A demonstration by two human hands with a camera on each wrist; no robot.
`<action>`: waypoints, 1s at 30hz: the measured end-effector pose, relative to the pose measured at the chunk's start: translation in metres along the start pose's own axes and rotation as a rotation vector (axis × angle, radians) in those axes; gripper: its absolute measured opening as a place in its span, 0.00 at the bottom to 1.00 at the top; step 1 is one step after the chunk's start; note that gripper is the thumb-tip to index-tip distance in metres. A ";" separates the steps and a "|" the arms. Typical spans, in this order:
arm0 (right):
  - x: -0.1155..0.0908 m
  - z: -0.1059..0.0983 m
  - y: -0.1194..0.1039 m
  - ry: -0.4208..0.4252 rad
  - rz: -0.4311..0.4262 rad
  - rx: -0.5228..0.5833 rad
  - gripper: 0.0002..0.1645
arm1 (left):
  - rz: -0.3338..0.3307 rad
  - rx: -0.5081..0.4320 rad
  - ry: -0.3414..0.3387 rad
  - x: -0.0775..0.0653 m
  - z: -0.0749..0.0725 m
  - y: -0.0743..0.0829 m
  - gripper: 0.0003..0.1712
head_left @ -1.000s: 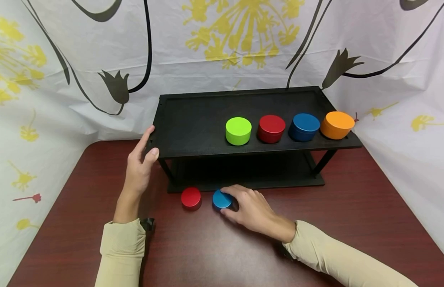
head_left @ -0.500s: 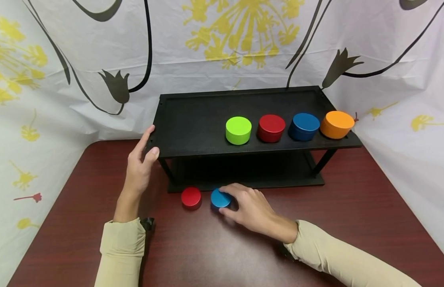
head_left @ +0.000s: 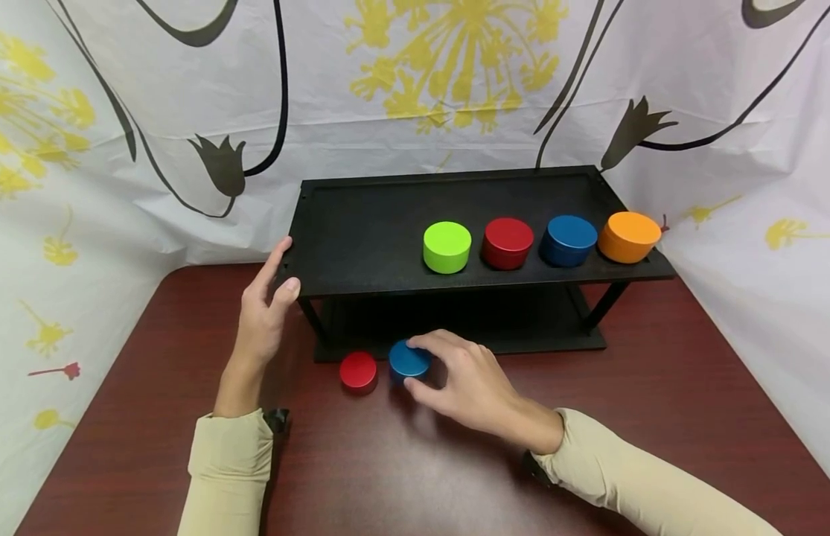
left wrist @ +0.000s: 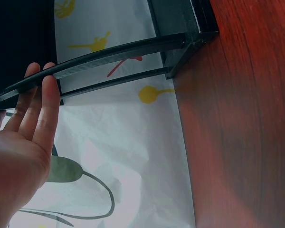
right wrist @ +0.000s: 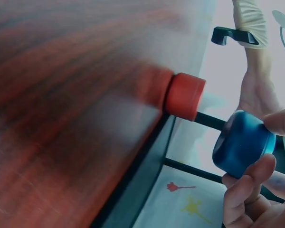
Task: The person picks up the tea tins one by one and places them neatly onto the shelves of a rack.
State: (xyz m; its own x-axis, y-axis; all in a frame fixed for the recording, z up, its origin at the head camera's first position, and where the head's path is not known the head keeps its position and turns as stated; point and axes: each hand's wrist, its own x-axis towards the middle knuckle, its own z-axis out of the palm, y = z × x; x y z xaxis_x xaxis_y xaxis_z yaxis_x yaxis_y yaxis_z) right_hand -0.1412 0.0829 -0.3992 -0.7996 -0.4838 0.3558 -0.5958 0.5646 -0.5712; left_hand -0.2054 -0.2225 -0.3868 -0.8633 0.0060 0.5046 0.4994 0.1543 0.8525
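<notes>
In the head view my right hand (head_left: 464, 383) pinches a small blue round tin (head_left: 408, 359) between thumb and fingers, just in front of the black two-tier shelf (head_left: 361, 223). The right wrist view shows this blue tin (right wrist: 242, 142) raised off the table and tilted. Close to its left, a small red round tin (head_left: 358, 371) stands on the table. My left hand (head_left: 263, 316) grips the shelf's left front corner, thumb over the top edge. In the left wrist view, several fingers (left wrist: 46, 111) of that hand reach around the shelf's side bar (left wrist: 118, 54).
On the shelf's upper tier stand larger lidded tins in a row: lime green (head_left: 447, 247), red (head_left: 508, 243), dark blue (head_left: 569, 240) and orange (head_left: 630, 237). The lower tier (head_left: 508, 327) lies underneath, beyond the reddish-brown table (head_left: 361, 476). A printed cloth (head_left: 415, 141) hangs behind.
My right hand has lifted the small blue tin from the table, moving it slightly left and toward the shelf. The left hand stays at the shelf's corner.
</notes>
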 end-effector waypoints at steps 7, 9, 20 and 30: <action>0.004 -0.007 -0.010 0.078 -0.076 0.014 0.26 | 0.002 0.005 0.000 0.000 0.000 0.000 0.32; 0.006 -0.009 -0.014 0.086 -0.095 0.023 0.26 | 0.001 0.007 0.001 -0.001 -0.001 0.000 0.32; 0.020 -0.036 -0.037 0.168 -0.148 0.063 0.27 | 0.003 0.015 0.009 0.000 0.000 0.000 0.31; 0.028 -0.044 -0.047 0.223 -0.201 0.039 0.25 | -0.005 0.013 0.001 0.000 0.000 -0.001 0.32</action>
State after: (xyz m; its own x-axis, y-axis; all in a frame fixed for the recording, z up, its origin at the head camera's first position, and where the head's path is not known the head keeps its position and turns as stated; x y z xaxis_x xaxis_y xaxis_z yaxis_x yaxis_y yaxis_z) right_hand -0.1395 0.0723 -0.3298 -0.6654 -0.4222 0.6156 -0.7439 0.4443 -0.4993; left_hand -0.2059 -0.2229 -0.3870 -0.8658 0.0040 0.5004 0.4939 0.1675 0.8532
